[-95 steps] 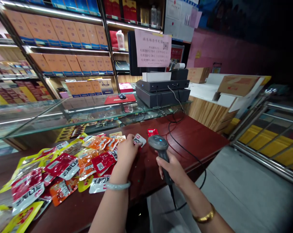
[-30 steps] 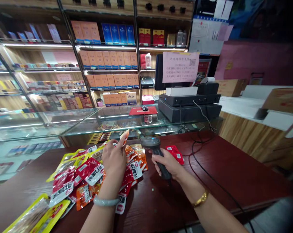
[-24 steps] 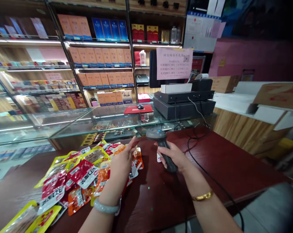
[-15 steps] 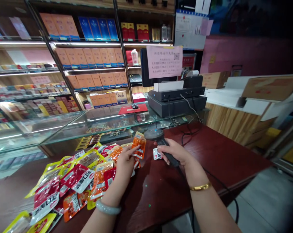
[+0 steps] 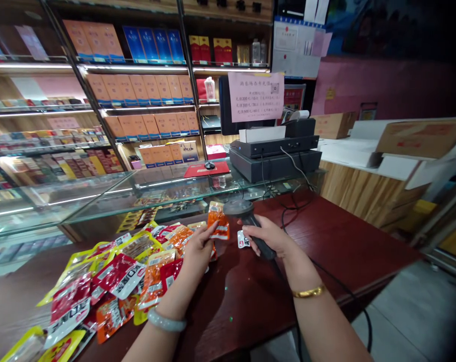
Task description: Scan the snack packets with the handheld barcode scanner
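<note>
My left hand [image 5: 198, 250] pinches an orange snack packet [image 5: 218, 220] by its lower edge and holds it up off the table. Wrapped round the grip of a black handheld barcode scanner [image 5: 261, 240] is my right hand [image 5: 275, 236], and the scanner's head is close beside the packet. Under my right fingers a packet with a white end [image 5: 243, 240] lies on the table, partly hidden. Left of my left hand spreads a pile of snack packets [image 5: 122, 274] in red, orange and yellow.
A dark red wooden table [image 5: 349, 246] carries the packets and the scanner's cable. Behind stand a glass display counter [image 5: 145, 183], a cash register [image 5: 275, 163] with a pink notice [image 5: 256, 97], and shelves of boxes [image 5: 141, 88]. Cardboard boxes [image 5: 420, 138] are at the right.
The orange packet has tilted and turned slightly in my left hand. The blue light on the scanner's head no longer shows. My right hand has shifted only a little.
</note>
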{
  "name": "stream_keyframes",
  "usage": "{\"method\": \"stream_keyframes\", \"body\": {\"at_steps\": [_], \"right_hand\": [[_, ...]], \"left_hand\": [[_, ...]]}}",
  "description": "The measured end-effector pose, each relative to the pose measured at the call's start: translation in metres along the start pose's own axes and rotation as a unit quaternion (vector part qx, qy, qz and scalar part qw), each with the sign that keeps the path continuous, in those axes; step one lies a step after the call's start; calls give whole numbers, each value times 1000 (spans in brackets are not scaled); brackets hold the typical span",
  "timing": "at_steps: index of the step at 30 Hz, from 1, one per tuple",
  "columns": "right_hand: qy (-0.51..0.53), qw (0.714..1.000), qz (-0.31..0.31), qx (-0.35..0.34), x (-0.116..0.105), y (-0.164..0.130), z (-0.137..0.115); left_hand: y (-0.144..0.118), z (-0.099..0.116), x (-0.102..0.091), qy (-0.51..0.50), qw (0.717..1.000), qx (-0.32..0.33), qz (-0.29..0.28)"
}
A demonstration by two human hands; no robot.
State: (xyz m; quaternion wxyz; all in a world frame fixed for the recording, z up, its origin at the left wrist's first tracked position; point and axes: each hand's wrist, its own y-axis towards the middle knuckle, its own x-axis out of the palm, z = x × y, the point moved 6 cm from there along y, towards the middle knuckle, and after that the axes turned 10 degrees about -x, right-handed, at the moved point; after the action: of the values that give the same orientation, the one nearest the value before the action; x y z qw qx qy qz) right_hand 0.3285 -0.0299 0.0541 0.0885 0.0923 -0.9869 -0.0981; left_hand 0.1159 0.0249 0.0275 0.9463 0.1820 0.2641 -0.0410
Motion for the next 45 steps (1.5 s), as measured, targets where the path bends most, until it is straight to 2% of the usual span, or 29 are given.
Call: {"method": "stream_keyframes", "body": {"at_steps": [2, 5, 7, 9, 11, 13, 14, 15, 17, 21, 23, 27, 29, 31, 34, 39, 45], "right_hand": [[7, 1000, -11, -7, 2, 0, 0], [5, 999, -31, -4, 6, 2, 6], [1, 999, -36, 13, 8, 4, 13], [-3, 999, -36, 31, 10, 5, 20], [-14, 998, -45, 46, 13, 6, 26], [-28, 996, -59, 59, 17, 7, 31], [-35, 995, -65, 64, 20, 7, 33], [-40, 994, -70, 70, 22, 7, 35], [-44, 993, -78, 79, 25, 7, 37], [-37, 991, -88, 90, 29, 7, 38], [-31, 993, -85, 81, 28, 7, 36], [7, 997, -68, 35, 21, 9, 28], [34, 998, -56, 20, 16, 10, 24], [54, 998, -38, 7, 10, 11, 21], [72, 997, -12, -10, 4, 13, 17], [79, 997, -11, 1, 3, 11, 15], [73, 997, -12, 11, 5, 10, 16]], "left_hand": [[-6, 5, 18, 19, 996, 16, -87], [-20, 15, 44, 77, 969, 47, -232], [-23, 20, 45, 136, 957, 58, -250], [-17, 21, 30, 213, 958, 41, -188], [-8, 16, 3, 313, 946, -12, -79], [-3, 7, -27, 405, 908, -101, 20], [-3, 2, -38, 434, 888, -145, 48], [-4, -4, -47, 449, 873, -181, 57], [-4, -11, -54, 454, 865, -209, 35], [-2, -15, -51, 428, 888, -165, -22], [1, -11, -52, 383, 916, -117, 10], [4, -7, -61, 234, 961, -23, 143], [6, -12, -61, 147, 977, -18, 156], [8, -17, -58, 78, 986, -26, 143], [7, -15, -57, 24, 990, -20, 139], [-1, 1, -65, -6, 986, -6, 168], [-9, 19, -60, 52, 990, -33, 130]]}}
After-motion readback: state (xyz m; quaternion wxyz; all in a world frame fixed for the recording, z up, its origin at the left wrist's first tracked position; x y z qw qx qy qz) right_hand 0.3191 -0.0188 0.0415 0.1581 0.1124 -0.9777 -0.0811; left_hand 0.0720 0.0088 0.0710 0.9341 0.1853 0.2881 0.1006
